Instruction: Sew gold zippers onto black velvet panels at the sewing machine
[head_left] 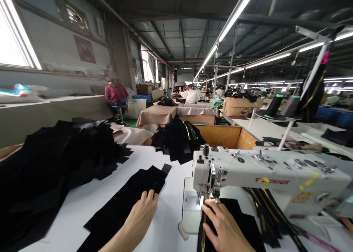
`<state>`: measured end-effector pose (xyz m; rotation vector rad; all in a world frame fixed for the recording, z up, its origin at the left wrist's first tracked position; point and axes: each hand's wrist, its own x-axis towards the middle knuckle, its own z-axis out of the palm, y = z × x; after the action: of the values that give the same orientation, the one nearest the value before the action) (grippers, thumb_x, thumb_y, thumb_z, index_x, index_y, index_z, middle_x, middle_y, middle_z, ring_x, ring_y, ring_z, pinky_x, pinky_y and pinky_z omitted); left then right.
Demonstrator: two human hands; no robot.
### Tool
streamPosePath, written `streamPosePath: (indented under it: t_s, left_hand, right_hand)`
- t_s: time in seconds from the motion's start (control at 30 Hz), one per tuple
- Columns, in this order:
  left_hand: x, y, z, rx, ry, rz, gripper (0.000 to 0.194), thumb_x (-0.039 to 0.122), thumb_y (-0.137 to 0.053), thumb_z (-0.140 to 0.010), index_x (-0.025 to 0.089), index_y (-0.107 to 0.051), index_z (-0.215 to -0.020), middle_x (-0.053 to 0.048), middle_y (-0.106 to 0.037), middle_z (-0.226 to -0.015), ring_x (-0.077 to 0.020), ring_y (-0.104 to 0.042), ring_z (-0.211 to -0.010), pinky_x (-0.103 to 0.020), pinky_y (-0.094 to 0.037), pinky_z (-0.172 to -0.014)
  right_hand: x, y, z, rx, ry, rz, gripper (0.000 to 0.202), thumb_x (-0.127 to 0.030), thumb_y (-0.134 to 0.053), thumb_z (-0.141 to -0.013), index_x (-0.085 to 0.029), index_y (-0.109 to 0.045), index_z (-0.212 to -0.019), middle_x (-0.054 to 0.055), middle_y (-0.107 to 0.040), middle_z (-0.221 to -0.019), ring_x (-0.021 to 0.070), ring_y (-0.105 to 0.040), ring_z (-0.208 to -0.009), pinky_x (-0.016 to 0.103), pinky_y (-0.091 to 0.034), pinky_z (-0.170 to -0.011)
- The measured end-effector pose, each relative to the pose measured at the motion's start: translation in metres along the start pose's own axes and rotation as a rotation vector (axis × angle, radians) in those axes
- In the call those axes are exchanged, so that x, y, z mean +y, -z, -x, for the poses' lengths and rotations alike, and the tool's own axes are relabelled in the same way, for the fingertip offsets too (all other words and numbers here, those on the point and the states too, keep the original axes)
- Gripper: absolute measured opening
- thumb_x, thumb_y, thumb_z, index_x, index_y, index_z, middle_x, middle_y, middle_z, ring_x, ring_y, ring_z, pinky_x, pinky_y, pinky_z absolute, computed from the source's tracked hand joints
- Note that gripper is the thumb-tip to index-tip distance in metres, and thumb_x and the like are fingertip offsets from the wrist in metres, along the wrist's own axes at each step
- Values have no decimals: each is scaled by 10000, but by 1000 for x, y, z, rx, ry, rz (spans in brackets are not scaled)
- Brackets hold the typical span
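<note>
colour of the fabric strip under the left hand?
Black. The fabric strip under the left hand lies on the white table, clearest in the head view.

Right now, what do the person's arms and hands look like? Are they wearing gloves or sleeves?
No gloves. Both the left hand and the right hand are bare, with no rings or watch that I can see. The left forearm shows no sleeve up to the picture's edge. The fingers have short, plain nails. Little of the right arm shows.
</note>
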<state>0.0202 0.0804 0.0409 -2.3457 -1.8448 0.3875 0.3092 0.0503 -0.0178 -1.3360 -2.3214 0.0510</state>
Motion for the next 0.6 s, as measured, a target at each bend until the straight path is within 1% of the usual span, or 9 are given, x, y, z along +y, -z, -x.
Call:
streamPosePath:
  t_s: [0.07, 0.17, 0.23, 0.33, 0.4, 0.43, 0.47, 0.53, 0.6]
  left_hand:
    - [-1, -2, -1, -20, -18, 35, 619, -169, -452, -700, 37, -584, -1269, -208, -556, -1220, -325, -573, -1082, -371, -558, -813]
    - [3, -7, 2, -58, -51, 129, 760, -153, -520, -631, 79, -520, -1355, -203, -492, -1357, -349, -518, -1190, -370, -542, -868]
    - [8, -10, 1, -63, -35, 181, 766, -150, -509, -592, 86, -537, -1321, -197, -488, -1368, -358, -511, -1197, -385, -532, -875]
    - [9, -12, -3, -37, 28, 238, 713, -150, -445, -646, 81, -511, -1317, -192, -516, -1329, -328, -534, -1178, -382, -505, -894]
    - [6, -11, -7, -14, 60, 307, 648, -152, -389, -705, 89, -504, -1294, -166, -555, -1267, -274, -564, -1147, -347, -470, -924]
    - [4, -11, -9, -3, 74, 349, 594, -145, -369, -726, 101, -522, -1245, -143, -580, -1211, -243, -588, -1105, -319, -458, -916]
    - [3, -10, -11, 8, 91, 392, 529, -133, -363, -738, 114, -542, -1170, -116, -599, -1141, -218, -609, -1046, -292, -454, -885]
    - [2, -9, -12, 20, 122, 479, 390, -89, -383, -753, 147, -543, -1018, -60, -609, -976, -186, -627, -905, -251, -444, -774]
    - [9, -7, -12, 7, 140, 563, 272, -39, -426, -765, 170, -513, -917, -11, -576, -822, -168, -614, -787, -224, -413, -656]
  right_hand:
    - [0, -1, 1, 28, 13, -9, 425, -140, -592, -843, -227, -616, -1259, 96, -614, -1295, 301, -587, -1194, 451, -533, -1007]
    - [2, -5, 1, 71, 44, -24, 393, -127, -583, -841, -226, -635, -1218, 95, -637, -1243, 297, -606, -1157, 439, -551, -978]
    - [3, -7, -1, 68, 68, -24, 390, -116, -569, -839, -208, -636, -1212, 104, -645, -1223, 297, -617, -1139, 444, -560, -967]
    - [4, -6, -5, 31, 79, -29, 413, -89, -553, -822, -187, -632, -1216, 114, -639, -1233, 289, -622, -1143, 440, -562, -974]
    - [3, -3, -6, 9, 71, -51, 430, -85, -554, -820, -195, -630, -1229, 106, -634, -1254, 275, -618, -1161, 427, -550, -1001]
    - [2, 0, -6, -5, 63, -63, 437, -91, -559, -822, -198, -628, -1239, 102, -631, -1268, 270, -613, -1173, 424, -540, -1017]
    - [2, 3, -5, -21, 54, -73, 439, -101, -567, -825, -200, -627, -1248, 99, -626, -1283, 270, -606, -1186, 425, -528, -1035]
    - [-1, 8, -3, -55, 25, -92, 445, -131, -590, -825, -202, -625, -1264, 99, -609, -1320, 277, -589, -1212, 436, -506, -1061]
    - [-5, 12, 0, -82, -10, -106, 464, -145, -610, -814, -202, -622, -1274, 103, -584, -1354, 287, -572, -1231, 450, -490, -1077]
